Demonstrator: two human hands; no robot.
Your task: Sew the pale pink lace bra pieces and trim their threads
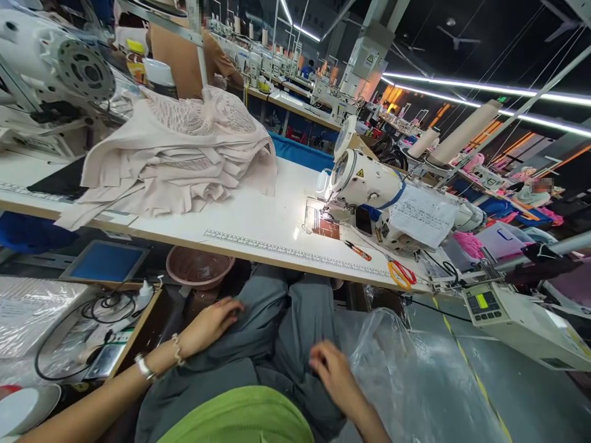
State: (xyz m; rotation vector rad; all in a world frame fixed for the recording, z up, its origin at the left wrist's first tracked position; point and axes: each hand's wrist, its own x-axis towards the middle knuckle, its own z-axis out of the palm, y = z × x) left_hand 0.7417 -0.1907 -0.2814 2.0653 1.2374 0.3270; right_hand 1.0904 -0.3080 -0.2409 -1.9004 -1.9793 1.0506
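My left hand rests on my left thigh, fingers loosely bent and holding nothing. On the other leg of my grey trousers lies my right hand, its fingers apart and nothing in them. Beyond my knees is the white sewing table. A pile of pale pink lace bra pieces is heaped on its left part, with strips hanging over the front edge. A white sewing machine with a lit needle area stands to the right. Orange-handled snips and scissors with yellow and red handles lie near the table's front edge.
A pink basin sits under the table's edge. At lower left is an open drawer with cables and a bottle. A clear plastic bag lies right of my legs, near a control box. Another person sits behind the pile.
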